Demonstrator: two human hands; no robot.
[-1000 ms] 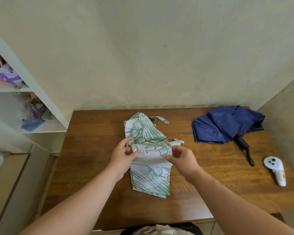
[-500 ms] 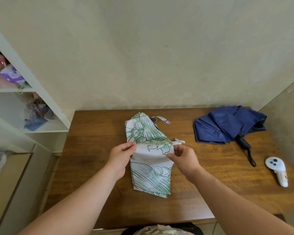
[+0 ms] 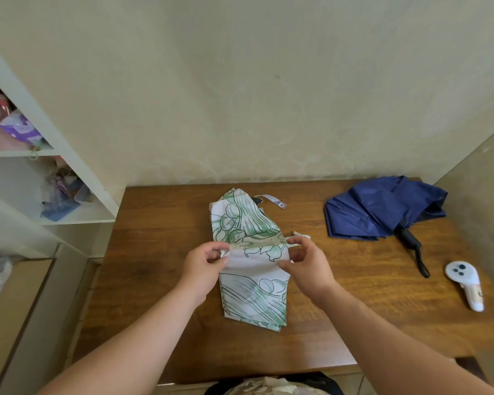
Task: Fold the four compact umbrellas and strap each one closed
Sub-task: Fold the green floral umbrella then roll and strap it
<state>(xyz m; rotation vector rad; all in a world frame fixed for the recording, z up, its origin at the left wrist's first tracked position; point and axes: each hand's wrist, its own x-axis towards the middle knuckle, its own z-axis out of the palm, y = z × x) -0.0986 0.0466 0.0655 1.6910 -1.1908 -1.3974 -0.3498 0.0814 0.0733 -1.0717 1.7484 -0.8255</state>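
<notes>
A white umbrella with a green print (image 3: pixel 251 283) lies lengthwise in the middle of the wooden table (image 3: pixel 160 280). My left hand (image 3: pixel 204 265) pinches its fabric at the left edge. On the right edge my right hand (image 3: pixel 305 266) pinches the fabric as well. Between the two hands a fold of cloth is stretched across. Its closing strap (image 3: pixel 273 200) with a snap lies loose at the far end. A navy blue umbrella (image 3: pixel 382 209), collapsed but loose, lies at the back right with its black handle (image 3: pixel 412 246) pointing toward me.
A white hand controller (image 3: pixel 465 283) lies near the table's right edge. White shelves (image 3: pixel 77 215) with cluttered items stand to the left. A wall closes the table's far side. More patterned fabric (image 3: pixel 268 387) shows at the bottom edge, below the table's front.
Both hands have lifted slightly and pulled apart, stretching the fold of the green-print umbrella wider. The navy umbrella and the controller have not moved.
</notes>
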